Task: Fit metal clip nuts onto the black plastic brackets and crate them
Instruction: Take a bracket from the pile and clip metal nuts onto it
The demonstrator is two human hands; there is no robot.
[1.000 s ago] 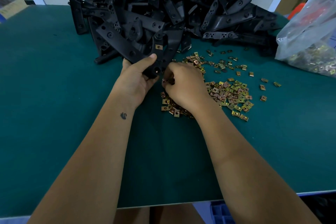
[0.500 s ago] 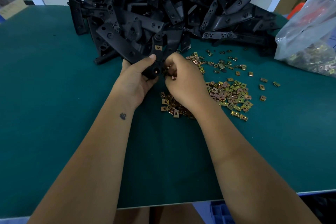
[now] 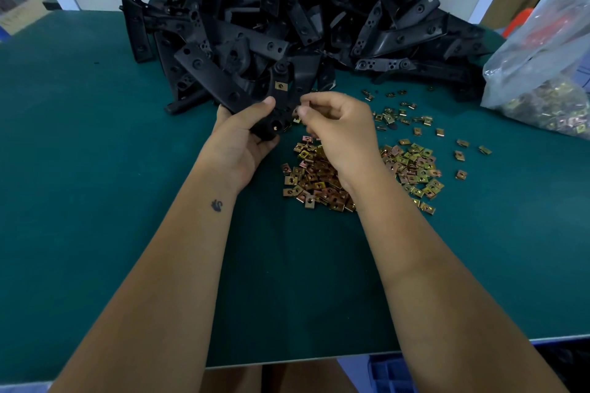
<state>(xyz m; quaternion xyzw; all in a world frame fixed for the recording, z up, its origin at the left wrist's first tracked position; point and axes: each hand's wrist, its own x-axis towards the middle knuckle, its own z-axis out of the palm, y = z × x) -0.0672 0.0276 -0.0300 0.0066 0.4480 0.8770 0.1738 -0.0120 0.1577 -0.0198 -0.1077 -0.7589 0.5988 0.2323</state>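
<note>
Item: black plastic bracket [image 3: 281, 105], held in left hand [image 3: 242, 140], thumb across its face, fingers curled beneath; it is lifted just off the green bench mat [image 3: 95, 201] at the foot of the bracket heap [image 3: 319, 25]. One fitted clip nut [image 3: 280, 85] sits on its upper arm; a brass glint shows in the lower hole.

Item: right hand [image 3: 335, 128], fingertips pinched together at the bracket's right edge. Whatever they pinch is hidden; probably a clip nut.

Item: loose clip nuts [image 3: 322, 182], piled under the right wrist, scattered farther right. Plastic bag of nuts [image 3: 542, 80] at the far right.

Item: blue crate [image 3: 389, 373], partly seen below the bench edge.

Risks, as judged:
- nut goes on crooked or half seated, since the fingers hide the edge;
- nut slips from the pinch into the pile;
- wrist sweeps loose nuts about;
- heap slides if nudged.
</note>
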